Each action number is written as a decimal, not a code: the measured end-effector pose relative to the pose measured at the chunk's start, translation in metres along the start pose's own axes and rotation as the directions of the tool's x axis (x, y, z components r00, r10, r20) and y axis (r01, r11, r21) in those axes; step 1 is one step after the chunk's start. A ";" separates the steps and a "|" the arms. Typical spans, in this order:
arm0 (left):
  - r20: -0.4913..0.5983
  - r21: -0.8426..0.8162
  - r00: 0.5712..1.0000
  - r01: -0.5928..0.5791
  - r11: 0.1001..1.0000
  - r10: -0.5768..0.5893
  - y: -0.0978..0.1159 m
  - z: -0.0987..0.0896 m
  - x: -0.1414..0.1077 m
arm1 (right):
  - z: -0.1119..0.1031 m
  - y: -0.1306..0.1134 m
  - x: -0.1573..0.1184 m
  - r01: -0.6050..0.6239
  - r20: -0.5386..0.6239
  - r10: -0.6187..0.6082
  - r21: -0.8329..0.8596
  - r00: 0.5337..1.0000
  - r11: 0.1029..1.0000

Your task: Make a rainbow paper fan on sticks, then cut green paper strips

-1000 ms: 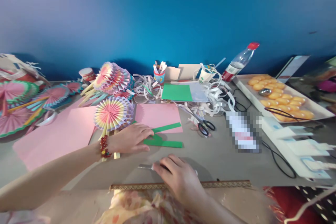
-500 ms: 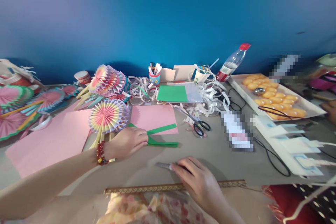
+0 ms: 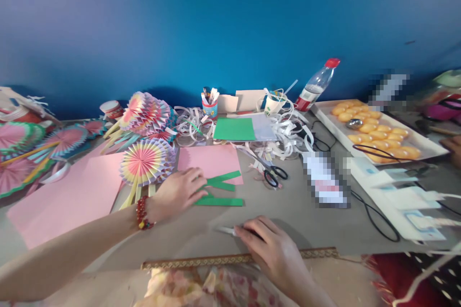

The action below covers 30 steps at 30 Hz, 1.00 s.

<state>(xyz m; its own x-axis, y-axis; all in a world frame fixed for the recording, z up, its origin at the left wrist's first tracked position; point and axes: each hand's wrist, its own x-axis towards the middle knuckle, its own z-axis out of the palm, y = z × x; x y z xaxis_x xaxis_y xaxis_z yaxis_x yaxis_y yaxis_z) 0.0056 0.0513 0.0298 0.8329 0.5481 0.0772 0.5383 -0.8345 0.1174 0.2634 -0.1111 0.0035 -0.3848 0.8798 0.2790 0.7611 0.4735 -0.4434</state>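
Observation:
My left hand, wearing a red bead bracelet, is over several green paper strips. Its fingers are apart and reach down onto the strips' left ends, which they partly hide. Two of the strips lie at an angle across a pink sheet; below them another lies level on the grey table. Nearer the front edge, my right hand is closed round a knife, its thin pale blade pointing left. Its handle is mostly covered by my fingers.
Black-handled scissors lie right of the pink sheet. Behind are a green sheet, curled white paper strips and a pen cup. Folded paper fans stand left. A power strip and a tray of orange-yellow pieces are right.
My left hand has lifted its fingers and spread them, shifting slightly left. The green strips have separated and lie fanned out. My right hand with the knife stays nearly in place.

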 end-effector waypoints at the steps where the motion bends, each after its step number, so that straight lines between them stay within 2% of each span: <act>1: 0.027 -0.023 0.999 -0.042 0.999 0.042 0.006 0.003 -0.001 | 0.000 0.000 0.000 -0.001 0.000 0.001 -0.006 1.000 1.000; 5: 0.088 -0.091 0.991 -0.091 0.992 0.099 0.019 0.013 -0.001 | 0.000 0.001 -0.001 0.013 0.004 -0.012 -0.019 1.000 1.000; 10: 0.040 -0.124 0.991 -0.126 0.984 0.131 0.013 0.013 0.003 | -0.002 0.000 0.000 0.020 -0.016 -0.021 -0.019 1.000 1.000; 13: 0.024 -0.071 0.988 -0.152 0.986 0.154 0.011 0.009 0.005 | -0.005 -0.001 0.000 0.045 -0.036 -0.045 -0.010 0.998 0.999; 18: -0.017 0.004 0.977 -0.212 0.977 0.212 0.009 0.006 0.003 | -0.011 0.005 -0.005 0.099 -0.152 -0.106 -0.052 0.983 0.994; 23: 0.064 0.006 0.972 -0.229 0.973 0.228 0.016 0.013 0.002 | -0.012 0.017 -0.014 0.062 -0.214 -0.072 -0.053 0.974 0.997; 26: 0.099 0.075 0.964 -0.256 0.964 0.248 0.021 0.020 0.002 | -0.009 0.021 -0.018 0.057 -0.218 -0.066 -0.049 0.974 0.997; 28: 0.091 0.127 0.956 -0.289 0.949 0.279 0.022 0.022 0.002 | -0.009 0.023 -0.019 0.048 -0.233 -0.060 -0.060 0.971 0.997; 30: 0.032 0.150 0.945 -0.327 0.933 0.326 0.021 0.021 0.001 | -0.013 0.026 -0.019 0.017 -0.276 -0.039 -0.080 0.960 0.997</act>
<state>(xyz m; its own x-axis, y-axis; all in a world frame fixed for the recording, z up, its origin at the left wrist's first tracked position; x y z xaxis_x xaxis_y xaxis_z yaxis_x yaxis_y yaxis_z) 0.0203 0.0327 0.0120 0.9666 0.2436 0.0799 0.2489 -0.9664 -0.0647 0.2968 -0.1164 -0.0025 -0.2551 0.8152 0.5200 0.7937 0.4836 -0.3688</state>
